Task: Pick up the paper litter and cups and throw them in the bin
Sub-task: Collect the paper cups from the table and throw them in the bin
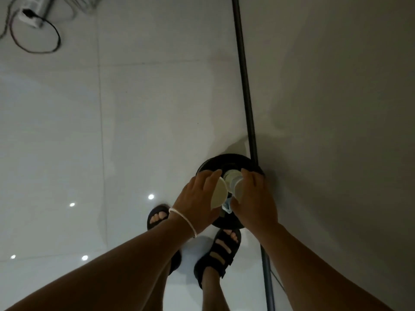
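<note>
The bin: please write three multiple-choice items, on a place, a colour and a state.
1. Where does the bin stand? A on the floor by the wall B on a table C on a chair
2. Which colour is the bin? A white B black C red
3. The left hand and right hand? A hang empty B grip the left cup and right cup C press a table
1 A: it sits at the wall's foot. 2 B: black rim. 3 B: each curls round one.

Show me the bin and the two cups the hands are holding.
bin (210,163): head view, top left of its black rim.
left cup (219,194): head view, its pale inside.
right cup (238,189): head view, its side wall.
</note>
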`<state>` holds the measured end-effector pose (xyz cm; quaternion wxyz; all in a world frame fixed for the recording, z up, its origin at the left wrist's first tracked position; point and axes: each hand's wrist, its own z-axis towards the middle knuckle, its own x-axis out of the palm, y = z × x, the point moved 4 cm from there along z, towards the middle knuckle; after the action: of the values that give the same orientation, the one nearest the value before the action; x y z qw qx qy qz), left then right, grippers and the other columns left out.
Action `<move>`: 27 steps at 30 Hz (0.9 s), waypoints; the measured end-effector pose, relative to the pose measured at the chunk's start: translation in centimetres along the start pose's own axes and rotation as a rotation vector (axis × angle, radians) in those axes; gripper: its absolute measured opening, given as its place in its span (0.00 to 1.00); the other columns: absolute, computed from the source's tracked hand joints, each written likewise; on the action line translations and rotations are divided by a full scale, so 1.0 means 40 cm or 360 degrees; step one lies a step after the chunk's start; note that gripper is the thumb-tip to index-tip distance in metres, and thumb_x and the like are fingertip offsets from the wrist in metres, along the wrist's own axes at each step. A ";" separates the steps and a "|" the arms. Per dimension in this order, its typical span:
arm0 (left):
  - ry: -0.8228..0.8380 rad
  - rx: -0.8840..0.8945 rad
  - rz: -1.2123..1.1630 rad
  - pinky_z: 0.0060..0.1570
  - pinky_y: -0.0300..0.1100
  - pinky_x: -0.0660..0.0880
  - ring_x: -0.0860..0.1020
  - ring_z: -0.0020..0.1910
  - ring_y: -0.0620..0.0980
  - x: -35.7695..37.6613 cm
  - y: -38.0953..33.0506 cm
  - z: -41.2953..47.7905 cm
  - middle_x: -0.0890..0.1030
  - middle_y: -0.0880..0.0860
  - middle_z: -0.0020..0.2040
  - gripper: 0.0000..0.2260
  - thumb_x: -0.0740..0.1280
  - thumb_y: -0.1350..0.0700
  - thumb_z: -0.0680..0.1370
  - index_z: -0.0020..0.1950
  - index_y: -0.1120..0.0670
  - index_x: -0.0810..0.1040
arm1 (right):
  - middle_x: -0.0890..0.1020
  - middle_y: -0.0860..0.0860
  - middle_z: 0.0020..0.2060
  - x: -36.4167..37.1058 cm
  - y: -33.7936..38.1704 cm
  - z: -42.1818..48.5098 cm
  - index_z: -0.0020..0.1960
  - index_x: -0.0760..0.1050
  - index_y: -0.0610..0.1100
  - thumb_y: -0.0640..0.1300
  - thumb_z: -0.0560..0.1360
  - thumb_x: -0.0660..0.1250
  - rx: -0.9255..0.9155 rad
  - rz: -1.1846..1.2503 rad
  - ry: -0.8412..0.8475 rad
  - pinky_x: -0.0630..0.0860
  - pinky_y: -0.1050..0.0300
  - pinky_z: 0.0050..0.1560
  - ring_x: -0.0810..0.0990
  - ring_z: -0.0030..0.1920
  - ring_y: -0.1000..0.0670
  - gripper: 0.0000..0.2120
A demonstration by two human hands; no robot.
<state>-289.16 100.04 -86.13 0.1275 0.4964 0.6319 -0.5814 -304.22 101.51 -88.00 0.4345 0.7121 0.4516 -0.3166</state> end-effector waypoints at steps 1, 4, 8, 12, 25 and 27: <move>0.0040 0.0034 0.0033 0.55 0.45 0.73 0.74 0.60 0.57 0.030 0.015 0.015 0.71 0.57 0.65 0.37 0.76 0.55 0.66 0.72 0.58 0.65 | 0.71 0.43 0.66 0.030 -0.011 0.019 0.73 0.61 0.42 0.50 0.66 0.78 -0.0027 -0.0038 0.0004 0.73 0.52 0.60 0.71 0.66 0.41 0.42; 0.0067 0.0087 0.0092 0.58 0.51 0.74 0.74 0.60 0.59 0.103 0.055 0.043 0.74 0.59 0.63 0.36 0.77 0.56 0.63 0.69 0.59 0.69 | 0.70 0.42 0.68 0.095 -0.040 0.059 0.74 0.62 0.41 0.54 0.66 0.77 -0.0066 -0.0069 0.0025 0.70 0.50 0.64 0.68 0.69 0.40 0.44; 0.0049 0.0088 0.0206 0.62 0.55 0.69 0.71 0.64 0.60 0.158 0.099 0.053 0.74 0.57 0.63 0.34 0.75 0.53 0.64 0.68 0.57 0.71 | 0.71 0.40 0.68 0.130 -0.056 0.082 0.74 0.64 0.41 0.53 0.66 0.78 -0.0144 -0.0137 -0.0021 0.69 0.44 0.65 0.68 0.69 0.38 0.43; 0.0137 0.0108 0.0537 0.66 0.62 0.64 0.62 0.73 0.61 0.199 0.127 0.049 0.66 0.59 0.72 0.39 0.70 0.46 0.67 0.75 0.56 0.62 | 0.72 0.42 0.68 0.152 -0.068 0.095 0.75 0.63 0.42 0.53 0.63 0.79 -0.0180 -0.0433 -0.0063 0.69 0.42 0.62 0.70 0.68 0.40 0.46; 0.0339 0.0052 0.0810 0.72 0.61 0.39 0.32 0.74 0.57 0.214 0.151 0.038 0.33 0.58 0.76 0.46 0.55 0.34 0.70 0.76 0.53 0.34 | 0.47 0.41 0.78 0.158 -0.063 0.098 0.79 0.45 0.41 0.64 0.67 0.72 -0.0174 -0.0641 0.0012 0.56 0.33 0.72 0.43 0.78 0.40 0.55; 0.0361 0.0017 0.0759 0.72 0.62 0.41 0.31 0.74 0.57 0.172 0.141 0.007 0.33 0.58 0.76 0.47 0.55 0.33 0.70 0.76 0.54 0.33 | 0.45 0.41 0.78 0.123 -0.048 0.080 0.79 0.43 0.41 0.65 0.66 0.72 -0.0197 -0.0625 0.0079 0.56 0.34 0.72 0.42 0.78 0.40 0.57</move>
<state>-288.16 102.12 -94.73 0.1867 0.6939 0.5044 -0.4789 -304.23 100.84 -94.14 0.3960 0.5900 0.6108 -0.3492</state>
